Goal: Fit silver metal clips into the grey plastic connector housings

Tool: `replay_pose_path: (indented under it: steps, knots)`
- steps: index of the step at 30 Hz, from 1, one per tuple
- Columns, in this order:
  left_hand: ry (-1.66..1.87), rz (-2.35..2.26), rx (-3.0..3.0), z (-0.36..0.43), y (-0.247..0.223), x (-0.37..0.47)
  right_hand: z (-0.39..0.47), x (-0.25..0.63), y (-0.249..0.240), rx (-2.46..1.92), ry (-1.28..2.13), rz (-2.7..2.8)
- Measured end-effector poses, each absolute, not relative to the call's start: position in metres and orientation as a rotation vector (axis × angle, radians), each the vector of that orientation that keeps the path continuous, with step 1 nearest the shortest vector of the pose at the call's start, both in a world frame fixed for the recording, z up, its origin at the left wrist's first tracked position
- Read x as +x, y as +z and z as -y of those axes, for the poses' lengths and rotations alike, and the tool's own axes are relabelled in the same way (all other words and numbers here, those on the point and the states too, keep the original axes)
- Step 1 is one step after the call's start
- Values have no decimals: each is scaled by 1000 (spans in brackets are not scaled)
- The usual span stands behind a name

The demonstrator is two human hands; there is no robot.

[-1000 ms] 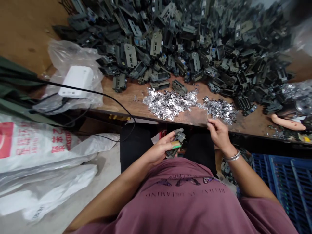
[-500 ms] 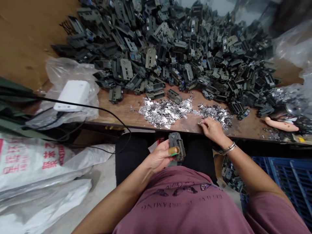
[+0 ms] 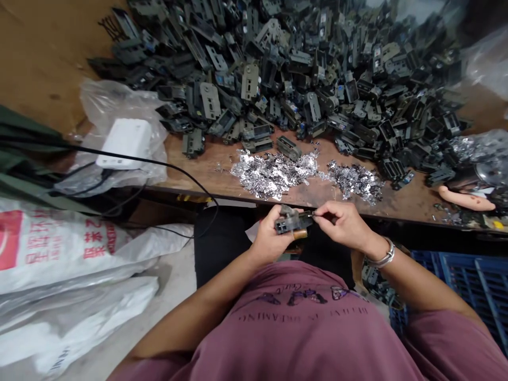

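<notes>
My left hand (image 3: 272, 238) is wrapped round a dark grey housing (image 3: 289, 223), held sideways over my lap near the table's front edge. A brownish band or wrap (image 3: 300, 234) shows at one of its fingers. The thumb and index finger of my right hand (image 3: 341, 225) pinch a small metal piece (image 3: 313, 214) at the right end of the housing. Just beyond my hands, a pile of shiny metal pieces (image 3: 270, 174) and a smaller pile (image 3: 357, 182) to its right lie on the wooden table (image 3: 190, 177).
A large heap of dark housings (image 3: 270, 79) covers the table's back. At the left, a white box (image 3: 127, 143) with a black cable (image 3: 178, 181) sits on plastic. White sacks (image 3: 79, 254) lie lower left, and a blue crate (image 3: 464, 280) stands lower right.
My right hand has moved left and down from beside the smaller pile to the housing. My left hand has turned the housing sideways and raised it slightly. The view has shifted a little.
</notes>
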State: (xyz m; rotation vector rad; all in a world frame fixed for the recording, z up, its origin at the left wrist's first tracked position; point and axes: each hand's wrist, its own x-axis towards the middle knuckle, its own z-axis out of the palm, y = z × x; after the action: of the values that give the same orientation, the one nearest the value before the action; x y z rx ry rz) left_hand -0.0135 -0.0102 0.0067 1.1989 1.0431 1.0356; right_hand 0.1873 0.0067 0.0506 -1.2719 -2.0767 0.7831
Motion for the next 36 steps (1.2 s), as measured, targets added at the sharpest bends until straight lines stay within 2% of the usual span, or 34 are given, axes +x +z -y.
replay_pose_path:
  steps: [3, 6, 10, 17, 29, 32, 36]
  knots:
    - [1058, -1016, 1430, 13, 9, -17, -4, 180, 56, -1203, 621, 2272]
    - [1018, -1012, 1532, 16, 9, -20, -5, 181, 58, -1168, 631, 2385]
    - [960, -1027, 1396, 22, 4, -24, 0, 186, 59, -1110, 735, 2356]
    - [941, -1059, 1279, 30, 1, -28, 19, 181, 40, -911, 517, 2426]
    - [839, -1052, 1336, 31, 2, -31, 30, 175, 18, -884, 420, 2442]
    - [823, -1061, 1329, 32, -1, -31, 32, 173, 13, -888, 480, 2363]
    - [849, -1075, 1297, 32, -5, -33, 37, 178, 5, -941, 779, 2223]
